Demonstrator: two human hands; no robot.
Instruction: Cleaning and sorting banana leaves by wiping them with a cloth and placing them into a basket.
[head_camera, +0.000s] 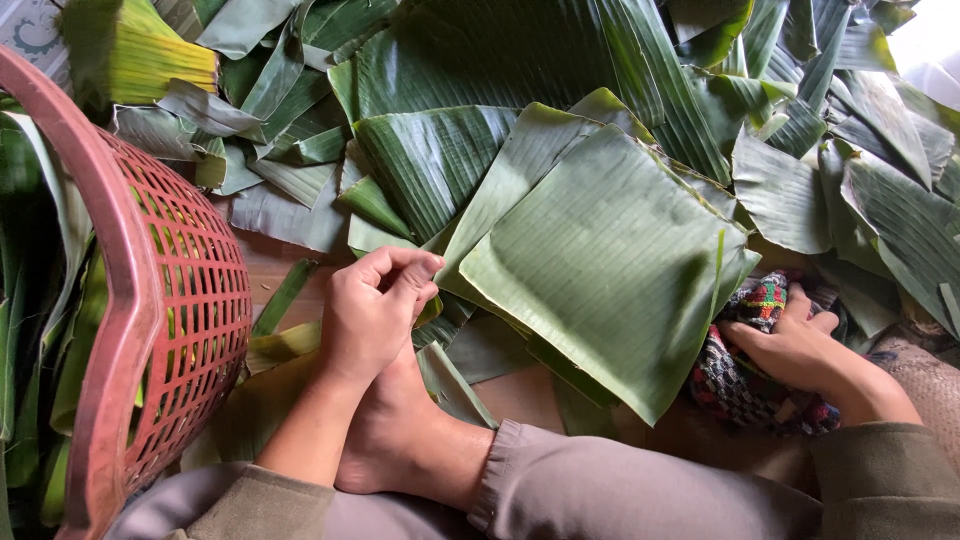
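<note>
We look down from the head camera, the only view we have. Our left hand (372, 315) pinches the near left corner of a big green banana leaf piece (610, 260), with thumb and fingers closed on its edge. The leaf piece lies flat on top of other leaves, in the middle of the scene, just past our bare foot (400, 430). Our right hand (800, 345) rests on a bright woven cloth (745, 375) at the near right, and its fingers curl around the cloth. The cloth touches the right edge of the leaf piece and part of it sits under it.

We think we are at the step of holding one leaf still so it can be wiped. The next move seems to call for the cloth to come up onto the leaf while the left hand keeps the corner tight, so the leaf does not slide or tear.

A red plastic basket (170, 300) stands at the left with more leaves inside. A heap of leaves (520, 70) fills the far side.

Some things are hard to see. The basket is cut off at the left edge. The leaf hides part of the cloth and the fingertips of our right hand. We cannot tell how many leaves lie under the top one.
</note>
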